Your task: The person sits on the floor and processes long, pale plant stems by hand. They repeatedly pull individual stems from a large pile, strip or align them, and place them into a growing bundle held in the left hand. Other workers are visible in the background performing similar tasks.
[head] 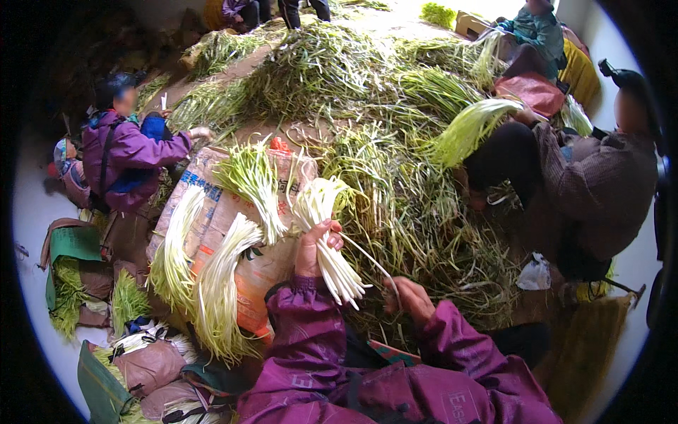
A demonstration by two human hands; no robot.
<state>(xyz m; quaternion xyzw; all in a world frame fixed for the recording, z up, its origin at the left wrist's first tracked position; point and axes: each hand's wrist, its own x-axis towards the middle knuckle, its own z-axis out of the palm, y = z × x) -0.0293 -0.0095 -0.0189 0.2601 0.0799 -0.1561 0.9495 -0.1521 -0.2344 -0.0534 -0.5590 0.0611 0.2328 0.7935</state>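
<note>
My left hand (pixel 320 246) is wrapped around a bunch of white-stemmed leafy stalks (pixel 339 270), which look like blanched garlic greens. Their cut-looking white ends point down towards me, and the yellow-green leaves bend over above the fist. A single thin pale stalk (pixel 371 255) runs from beside the bunch to my right hand (pixel 410 299), whose fingers are closed on its end. Left of my hands, a printed sack (pixel 286 265) is spread over a raised surface. On it lie three loose bundles: a greener one (pixel 257 191), a long white one (pixel 177 244) and another pale one (pixel 222 289).
Heaped green stalks (pixel 392 212) cover the floor ahead and right. A person in purple (pixel 132 153) sits at left, another person (pixel 588 169) at right, others farther back. Wrapped bundles (pixel 151 365) stand at lower left. A white plastic bag (pixel 534 273) lies right.
</note>
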